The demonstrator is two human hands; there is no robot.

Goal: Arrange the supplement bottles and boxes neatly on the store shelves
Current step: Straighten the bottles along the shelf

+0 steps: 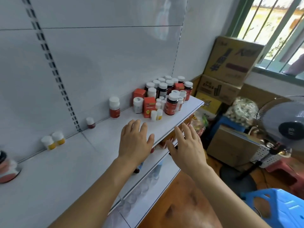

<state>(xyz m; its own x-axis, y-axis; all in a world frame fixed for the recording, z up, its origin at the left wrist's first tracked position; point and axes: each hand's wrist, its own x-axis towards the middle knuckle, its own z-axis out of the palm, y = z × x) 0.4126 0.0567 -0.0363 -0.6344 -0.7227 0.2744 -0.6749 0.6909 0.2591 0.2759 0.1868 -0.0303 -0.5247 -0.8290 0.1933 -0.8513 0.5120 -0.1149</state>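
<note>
White shelf (102, 145), two yellow bottles (53, 142), two flat hands (134, 142)

Bright, even daylight. Source: barred window (271, 27) upper right, overexposed outside. Glossy white back panel (102, 51) carries soft reflections and faint haze. Weak, diffuse shadows under bottle cluster (164, 96) and on shelf (65, 162). Strong wide-angle bowing: panel seams and shelf edge curve. Overall softness; carton print (233, 58), fan (286, 122) and left-edge bottle (6, 168) smeared.
</note>
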